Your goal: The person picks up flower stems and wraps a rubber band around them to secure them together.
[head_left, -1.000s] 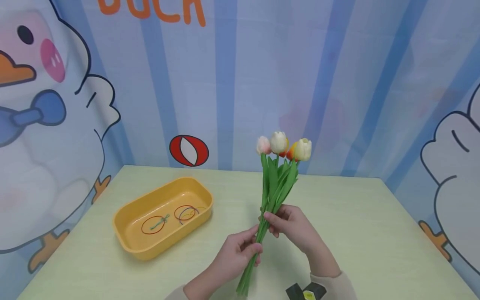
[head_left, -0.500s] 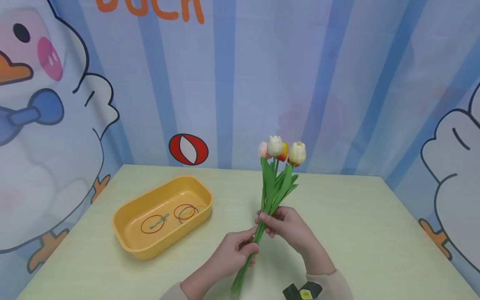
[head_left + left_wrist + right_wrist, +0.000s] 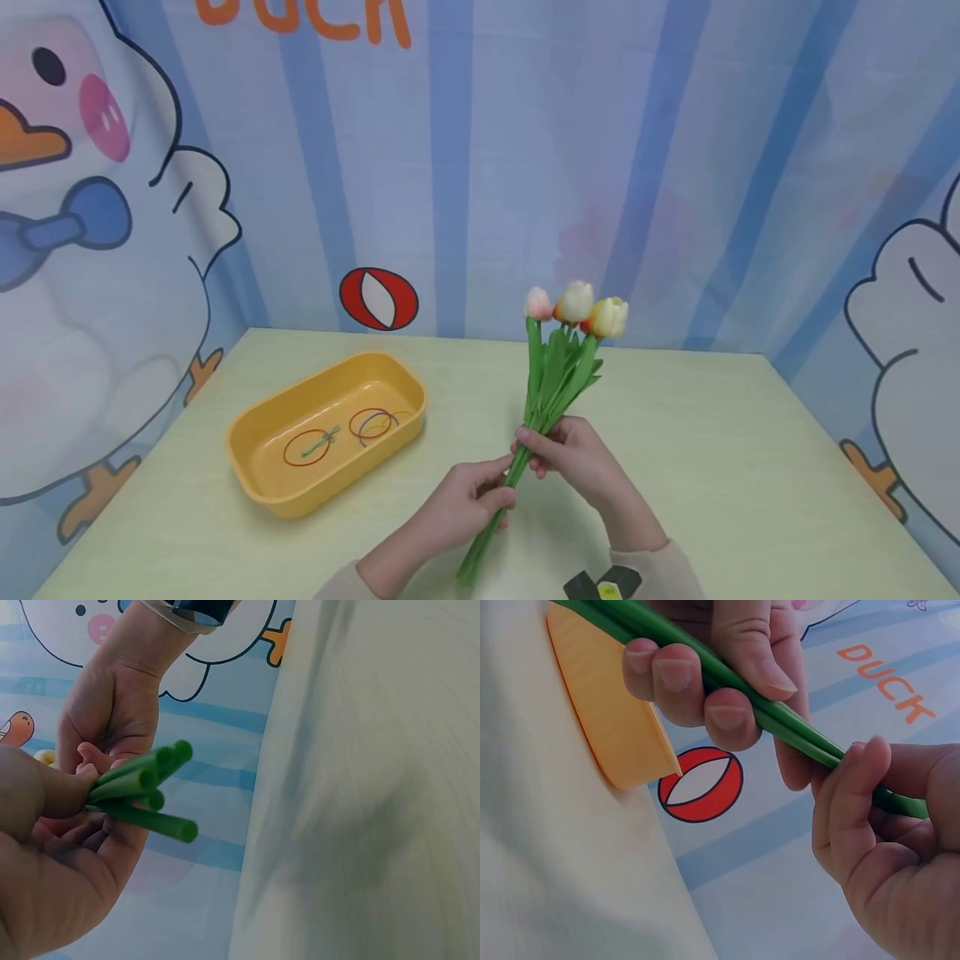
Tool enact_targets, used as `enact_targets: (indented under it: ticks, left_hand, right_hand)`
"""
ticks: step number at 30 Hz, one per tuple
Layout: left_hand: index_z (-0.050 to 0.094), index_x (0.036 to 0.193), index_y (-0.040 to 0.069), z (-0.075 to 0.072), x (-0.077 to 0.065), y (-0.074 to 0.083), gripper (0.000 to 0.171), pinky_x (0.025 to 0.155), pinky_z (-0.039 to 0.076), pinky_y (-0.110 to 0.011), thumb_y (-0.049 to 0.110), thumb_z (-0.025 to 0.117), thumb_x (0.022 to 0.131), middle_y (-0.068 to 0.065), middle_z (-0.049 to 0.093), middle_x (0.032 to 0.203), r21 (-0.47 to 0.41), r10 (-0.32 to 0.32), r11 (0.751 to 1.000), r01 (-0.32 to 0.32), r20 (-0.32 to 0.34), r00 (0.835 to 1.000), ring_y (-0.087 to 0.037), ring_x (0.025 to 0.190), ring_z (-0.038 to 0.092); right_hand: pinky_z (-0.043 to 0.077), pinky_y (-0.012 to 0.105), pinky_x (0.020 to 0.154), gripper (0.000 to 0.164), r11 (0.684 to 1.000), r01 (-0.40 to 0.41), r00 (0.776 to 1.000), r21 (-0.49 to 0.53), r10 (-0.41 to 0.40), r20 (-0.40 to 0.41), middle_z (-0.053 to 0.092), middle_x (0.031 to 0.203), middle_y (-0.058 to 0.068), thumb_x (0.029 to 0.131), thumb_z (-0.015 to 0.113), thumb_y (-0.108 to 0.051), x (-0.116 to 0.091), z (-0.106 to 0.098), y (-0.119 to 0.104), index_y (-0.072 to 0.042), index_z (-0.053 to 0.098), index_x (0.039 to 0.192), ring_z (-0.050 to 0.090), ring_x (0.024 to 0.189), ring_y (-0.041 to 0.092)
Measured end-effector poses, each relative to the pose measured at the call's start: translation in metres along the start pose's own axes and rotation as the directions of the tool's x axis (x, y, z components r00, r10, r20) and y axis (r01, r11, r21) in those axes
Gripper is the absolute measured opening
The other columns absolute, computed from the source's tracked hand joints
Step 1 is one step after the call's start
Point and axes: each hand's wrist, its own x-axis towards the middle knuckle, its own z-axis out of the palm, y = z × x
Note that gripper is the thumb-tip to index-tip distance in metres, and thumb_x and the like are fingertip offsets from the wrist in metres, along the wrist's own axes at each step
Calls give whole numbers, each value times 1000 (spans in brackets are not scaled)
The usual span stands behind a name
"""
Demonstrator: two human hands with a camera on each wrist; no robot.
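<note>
Both hands hold a bunch of artificial tulips (image 3: 557,375) over the table, heads up and leaning right. White, pale pink and yellow-orange blooms top the green leaves. My left hand (image 3: 467,502) grips the lower stems between thumb and fingers. Higher up, just below the leaves, my right hand (image 3: 577,457) pinches the bunch. Several cut stem ends (image 3: 146,787) stick out past the left hand in the left wrist view. From the right wrist, the green stems (image 3: 791,729) run through the fingers of the left hand (image 3: 746,656) and into those of the right hand (image 3: 881,847).
A yellow tray (image 3: 258,492) stands left on the pale green table (image 3: 712,467). Inside it lie red rubber bands (image 3: 306,464), other thin bands and a small green tie (image 3: 321,442). A blue striped duck-print backdrop (image 3: 510,167) rises behind and at both sides.
The bunch has come down a little and its stem ends have shifted left. The tulip heads swung left, then back right, and look turned. Both hands keep their hold.
</note>
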Motion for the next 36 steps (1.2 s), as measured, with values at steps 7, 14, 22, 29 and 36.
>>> enact_targets:
  ticks: [7, 14, 22, 29, 36]
  left_hand:
    - [47, 139, -2, -5, -2, 3, 45, 64, 52, -23, 4, 57, 95, -19, 66, 89, 38, 7, 999, -8, 19, 1000, -12, 66, 60]
    - [48, 138, -2, -12, -3, 8, 49, 71, 52, -22, 15, 61, 95, -16, 68, 91, 93, -4, 996, 0, 40, 999, -14, 72, 65]
    - [53, 134, -1, -27, -4, 14, 44, 72, 55, -29, 19, 62, 95, -5, 69, 95, 137, 4, 991, -2, -12, 1000, -15, 80, 66]
    - [56, 129, -1, -48, -9, 19, 40, 74, 54, -27, 18, 62, 95, -11, 67, 98, 143, 59, 989, -36, -165, 985, -17, 84, 67]
    - [61, 124, -1, -76, -15, 18, 35, 79, 54, -26, 9, 65, 91, -7, 68, 95, 235, 95, 972, -11, -348, 933, -17, 87, 67]
  right_hand:
    - [50, 23, 63, 31, 1000, 27, 1000, -13, -27, -10, 65, 78, 2, 97, 58, -19, 0, 5, -2, 11, 61, 101, 54, 60, 8]
    - [50, 24, 63, 31, 998, 58, 998, -18, -58, -11, 63, 75, 2, 97, 58, -19, -1, 8, -5, 12, 61, 98, 53, 59, 8]
    - [50, 25, 63, 31, 997, 69, 997, -34, -70, -31, 61, 73, 2, 97, 58, -21, -2, 6, -7, 10, 62, 98, 53, 59, 9]
    - [49, 23, 61, 32, 998, 58, 997, -18, -59, -39, 65, 78, 2, 97, 59, -20, -4, 5, -11, 11, 62, 100, 53, 60, 8]
    - [49, 22, 60, 31, 998, 59, 998, -2, -59, -18, 66, 80, 2, 98, 58, -19, -7, 4, -13, 11, 61, 101, 52, 60, 8]
